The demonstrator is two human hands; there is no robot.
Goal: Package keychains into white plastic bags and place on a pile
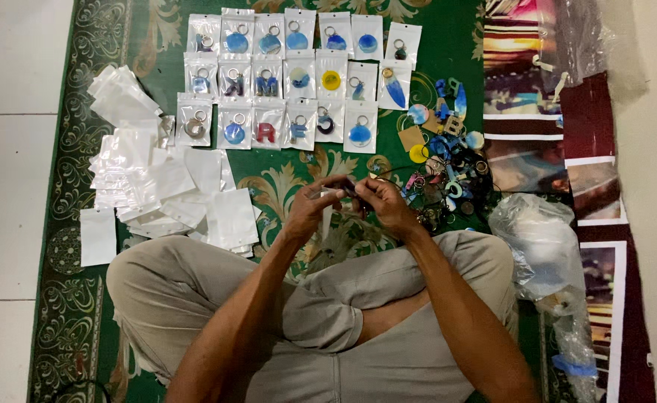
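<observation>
The left hand (pixel 307 209) and the right hand (pixel 384 203) meet above the green carpet (pixel 283 175), just in front of the crossed legs, and the fingers of both are pinched together on one small dark keychain piece (pixel 349 189) (too small and too covered to tell its shape). Its long axis seems to run roughly from one hand to the other, but which way it points I cannot tell. Rows of packed keychains (pixel 298 75) lie further away, empty white pouches (pixel 164 186) on the left side, and a loose keychain pile (pixel 448 164) just beside the right hand.
</observation>
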